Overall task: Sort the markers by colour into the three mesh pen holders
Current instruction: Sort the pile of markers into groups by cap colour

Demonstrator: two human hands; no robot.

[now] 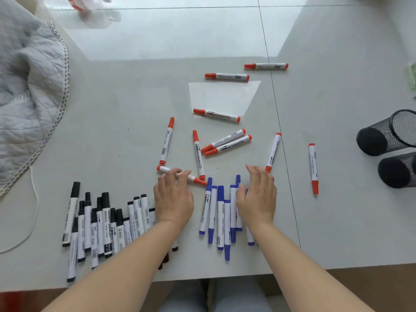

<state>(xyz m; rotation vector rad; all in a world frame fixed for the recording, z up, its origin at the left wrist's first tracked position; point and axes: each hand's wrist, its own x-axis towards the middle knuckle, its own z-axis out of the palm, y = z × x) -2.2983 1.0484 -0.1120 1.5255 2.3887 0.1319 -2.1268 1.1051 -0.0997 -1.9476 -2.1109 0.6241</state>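
Several black markers (99, 224) lie bunched at the near left of the white table (337, 221). Several blue markers (221, 219) lie side by side between my hands. Several red markers (225, 141) are scattered over the middle of the table. My left hand (173, 199) rests palm down with its fingertips on one red marker (198, 180). My right hand (257, 197) lies palm down, fingers apart, over the right side of the blue group, its fingertips close to the red marker (273, 152). Two black mesh pen holders (387, 134) (398, 170) lie on their sides at the far right.
A quilted grey cloth (29, 91) covers the table's left end, with a white cord (33, 199) trailing from it. A plastic bag (90, 7) lies at the far edge. Something pale green (412, 75) shows at the right edge.
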